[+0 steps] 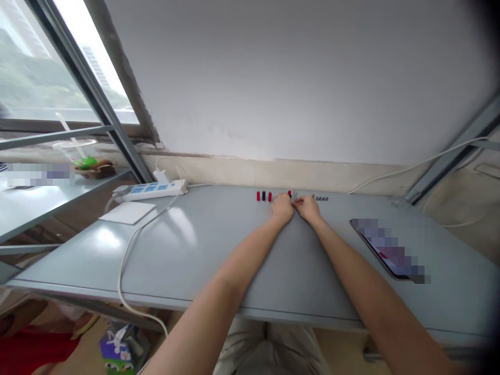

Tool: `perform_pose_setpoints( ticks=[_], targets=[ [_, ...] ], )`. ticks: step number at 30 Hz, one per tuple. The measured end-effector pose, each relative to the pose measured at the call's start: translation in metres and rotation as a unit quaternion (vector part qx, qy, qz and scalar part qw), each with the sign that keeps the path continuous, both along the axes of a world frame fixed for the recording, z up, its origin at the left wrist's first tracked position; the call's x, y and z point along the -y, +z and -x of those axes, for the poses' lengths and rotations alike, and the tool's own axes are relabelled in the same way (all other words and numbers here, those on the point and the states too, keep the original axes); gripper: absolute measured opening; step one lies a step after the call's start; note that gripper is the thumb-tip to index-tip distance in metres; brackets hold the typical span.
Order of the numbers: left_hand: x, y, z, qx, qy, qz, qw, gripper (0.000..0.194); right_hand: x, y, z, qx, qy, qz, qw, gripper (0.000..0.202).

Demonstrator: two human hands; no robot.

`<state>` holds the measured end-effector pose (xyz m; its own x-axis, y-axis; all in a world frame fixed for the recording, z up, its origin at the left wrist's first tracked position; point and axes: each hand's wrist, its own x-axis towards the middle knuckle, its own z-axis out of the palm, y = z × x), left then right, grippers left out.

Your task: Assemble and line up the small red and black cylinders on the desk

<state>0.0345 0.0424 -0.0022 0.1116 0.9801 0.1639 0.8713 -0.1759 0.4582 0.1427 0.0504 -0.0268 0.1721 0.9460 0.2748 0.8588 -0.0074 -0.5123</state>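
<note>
- Left hand (283,207), centre: beside red-topped piece (289,193); grip cannot be told.
- Right hand (309,208), centre: fingertips bunched, grip contents unclear.
- Red and black cylinders (263,196): centre, on surface (219,234).

This looks like a dormitory room. Grey metal posts (88,78) frame a long grey desk (219,250) bearing a white, blue-socketed power strip (156,189).
</note>
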Motion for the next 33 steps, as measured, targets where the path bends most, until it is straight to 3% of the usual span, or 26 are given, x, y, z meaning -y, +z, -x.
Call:
perform_pose_setpoints(
  ticks=[7, 13, 17, 22, 27, 33],
  targets=[
    [-0.001, 0.005, -0.006, -0.030, 0.010, 0.027, 0.999, 0.029, 0.001, -0.001, 0.000, 0.007, 0.003, 0.001, 1.000, 0.020],
    [0.004, 0.005, -0.001, -0.056, -0.019, -0.022, 0.998, 0.031, 0.002, 0.001, 0.002, 0.007, -0.007, 0.003, 1.000, 0.020],
    [0.022, 0.009, 0.011, -0.073, -0.055, -0.045, 0.995, 0.035, 0.003, 0.002, 0.004, 0.001, -0.019, 0.007, 1.000, 0.019],
    [0.042, 0.005, 0.038, -0.050, -0.046, -0.037, 0.997, 0.050, 0.002, -0.001, 0.003, -0.008, 0.000, -0.003, 1.000, 0.020],
    [0.037, -0.003, 0.060, -0.047, -0.016, -0.044, 0.998, 0.068, 0.009, 0.001, 0.002, 0.012, -0.014, 0.008, 1.000, 0.023],
    [0.028, -0.005, 0.066, -0.053, -0.017, -0.059, 0.997, 0.058, 0.024, 0.013, 0.004, 0.098, -0.013, 0.045, 0.994, 0.017]
  ],
)
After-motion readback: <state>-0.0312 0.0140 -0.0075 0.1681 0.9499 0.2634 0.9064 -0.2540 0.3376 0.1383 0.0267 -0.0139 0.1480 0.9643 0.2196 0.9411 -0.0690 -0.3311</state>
